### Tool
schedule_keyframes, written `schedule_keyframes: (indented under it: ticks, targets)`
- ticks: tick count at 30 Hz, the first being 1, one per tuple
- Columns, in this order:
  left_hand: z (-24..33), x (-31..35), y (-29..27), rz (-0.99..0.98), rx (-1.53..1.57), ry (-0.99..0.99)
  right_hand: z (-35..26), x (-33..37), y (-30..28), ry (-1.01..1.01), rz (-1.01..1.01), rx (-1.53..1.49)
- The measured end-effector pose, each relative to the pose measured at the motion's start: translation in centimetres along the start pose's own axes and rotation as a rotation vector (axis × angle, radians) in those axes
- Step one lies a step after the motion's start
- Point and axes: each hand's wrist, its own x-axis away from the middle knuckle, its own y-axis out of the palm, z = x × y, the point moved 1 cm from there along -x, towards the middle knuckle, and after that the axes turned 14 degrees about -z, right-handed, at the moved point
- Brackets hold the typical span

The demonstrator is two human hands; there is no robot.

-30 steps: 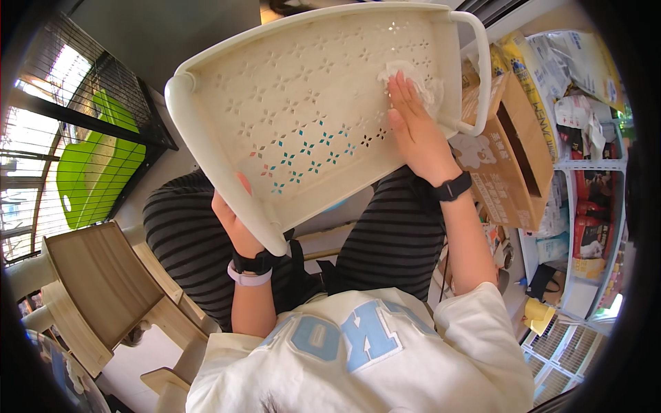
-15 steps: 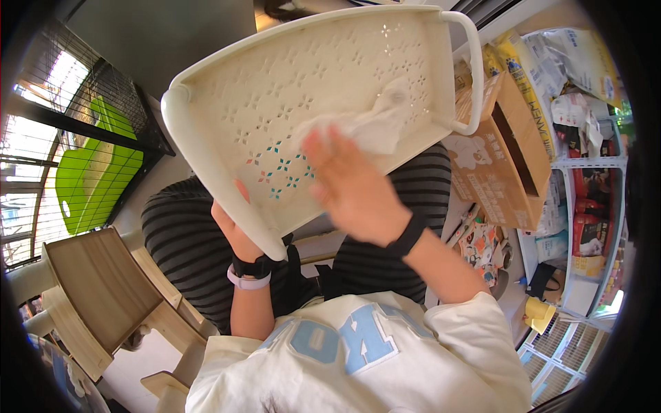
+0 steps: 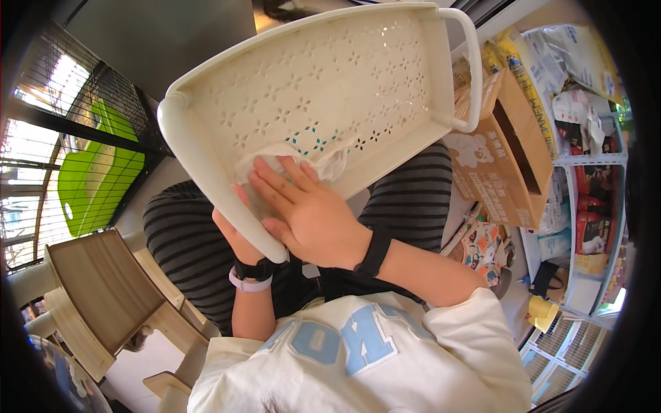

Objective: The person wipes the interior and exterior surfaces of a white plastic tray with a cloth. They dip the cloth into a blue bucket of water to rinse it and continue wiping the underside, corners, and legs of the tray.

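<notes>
A cream plastic basket tray [image 3: 275,76] with flower-shaped holes and a looped side handle is propped tilted over my lap. My left hand [image 3: 237,234] grips its near left rim, with part of the fingers hidden behind it. Inside, a crumpled white wipe [image 3: 334,162] lies against the perforated panel near the lower left corner. My right hand [image 3: 303,213] presses flat on the wipe, its fingers stretched out and slightly apart. Part of the wipe is covered by that hand.
On the right, a cardboard box [image 3: 499,151] stands beside a shelf unit [image 3: 592,162] with bagged goods. A wire cage [image 3: 41,138] holding a green plastic piece [image 3: 100,172] is at left. Below it is a wooden piece with a brown panel [image 3: 103,289].
My right hand has swept left and nearer across the panel, bringing the wipe toward the lower left corner. The left hand keeps its hold, and the basket tray has barely shifted.
</notes>
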Motion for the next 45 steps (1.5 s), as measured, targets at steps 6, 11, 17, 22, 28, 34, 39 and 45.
schedule_keyframes:
  ticks: [6,11,17,22,28,34,39,45]
  targets:
    - [-0.2,-0.1,-0.9,0.007,-0.078,0.043,5.2,-2.7,-4.6,0.055,0.137,0.239]
    - [-0.7,-0.3,-0.3,0.008,0.023,0.026,15.2,-3.4,-10.2,0.191,0.463,0.081]
    - [-0.2,-0.3,-0.3,-0.046,-0.001,0.107,17.5,-4.9,-12.4,0.388,0.573,-0.253]
    - [0.3,-0.5,-0.1,-0.060,-0.031,0.034,10.8,-8.2,-8.9,0.290,0.469,-0.110]
    - [-0.5,-0.4,-0.9,-0.096,-0.065,0.012,-1.0,-7.4,-4.8,-0.067,0.316,-0.092]
    - [-0.4,-0.4,-1.1,-0.058,-0.064,0.027,-0.3,-7.7,-5.5,-0.240,0.252,0.068]
    - [-0.2,-0.6,-1.1,-0.064,-0.070,0.019,2.4,-6.5,-8.1,-0.151,0.232,0.283]
    - [-0.1,-0.7,-1.2,-0.116,-0.069,0.019,9.1,-4.4,-10.7,0.063,0.264,0.391]
